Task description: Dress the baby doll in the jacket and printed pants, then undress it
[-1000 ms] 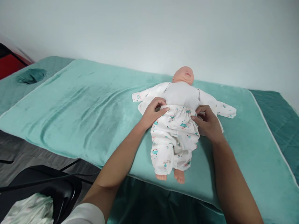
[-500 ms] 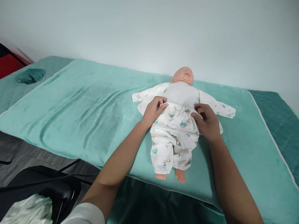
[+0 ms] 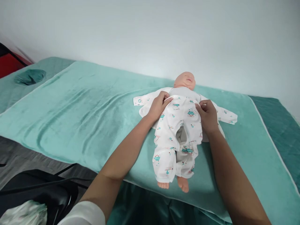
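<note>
A baby doll (image 3: 185, 80) lies on its back, its head toward the wall and its bare feet toward me. It wears a white long-sleeved top (image 3: 153, 97) with printed cuffs, spread out to both sides. White printed baby pants (image 3: 165, 132) cover its legs and belly, with an opening at the crotch. My left hand (image 3: 159, 106) pinches the waistband at the left side. At the right side, my right hand (image 3: 208, 115) grips the waistband between thumb and fingers. The waistband sits high on the doll's chest.
A green padded bed (image 3: 77, 100) with a face hole (image 3: 30, 77) at its left end stands against a white wall (image 3: 150, 34). A black chair (image 3: 49, 190) at the lower left carries a crumpled light cloth (image 3: 25, 214).
Both hands have pulled the waistband up toward the doll's chest. The pants are stretched smoother, and the crotch opening now shows. The view has shifted slightly.
</note>
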`<state>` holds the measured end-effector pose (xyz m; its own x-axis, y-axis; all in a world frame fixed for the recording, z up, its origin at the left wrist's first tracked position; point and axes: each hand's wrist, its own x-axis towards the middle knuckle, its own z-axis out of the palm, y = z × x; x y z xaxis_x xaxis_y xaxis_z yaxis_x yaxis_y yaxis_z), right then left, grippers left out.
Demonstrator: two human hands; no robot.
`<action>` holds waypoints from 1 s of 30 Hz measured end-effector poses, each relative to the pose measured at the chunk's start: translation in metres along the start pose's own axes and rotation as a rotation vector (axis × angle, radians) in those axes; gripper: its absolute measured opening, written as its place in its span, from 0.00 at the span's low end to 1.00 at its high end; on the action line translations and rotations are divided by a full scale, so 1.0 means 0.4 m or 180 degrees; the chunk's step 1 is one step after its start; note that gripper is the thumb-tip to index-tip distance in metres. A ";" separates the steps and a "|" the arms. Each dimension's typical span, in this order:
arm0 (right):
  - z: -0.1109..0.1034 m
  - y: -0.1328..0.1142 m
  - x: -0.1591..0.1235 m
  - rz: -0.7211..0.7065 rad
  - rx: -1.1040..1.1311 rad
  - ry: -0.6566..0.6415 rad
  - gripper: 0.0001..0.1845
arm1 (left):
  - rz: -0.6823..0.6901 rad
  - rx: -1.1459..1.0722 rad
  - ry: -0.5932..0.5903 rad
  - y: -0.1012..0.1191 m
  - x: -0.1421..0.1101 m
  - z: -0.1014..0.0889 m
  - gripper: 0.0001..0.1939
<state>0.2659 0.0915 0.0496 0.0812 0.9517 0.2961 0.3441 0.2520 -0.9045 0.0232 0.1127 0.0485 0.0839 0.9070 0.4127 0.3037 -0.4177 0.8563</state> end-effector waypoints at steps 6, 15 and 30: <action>-0.005 -0.029 0.003 -0.0923 -0.0721 -0.0171 0.12 | 0.0328 0.0412 -0.0194 0.007 0.018 -0.003 0.10; 0.016 -0.019 0.107 0.0267 -0.0735 -0.0087 0.08 | -0.0570 0.0514 -0.0177 -0.014 0.134 0.021 0.07; 0.023 -0.004 0.138 -0.0764 -0.1191 -0.0200 0.11 | -0.0052 0.1078 -0.0611 -0.036 0.156 0.010 0.07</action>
<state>0.2613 0.1453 0.0647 -0.0952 0.8857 0.4543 0.6618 0.3973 -0.6357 0.0279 0.1754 0.0608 0.2428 0.9203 0.3069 0.5999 -0.3910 0.6980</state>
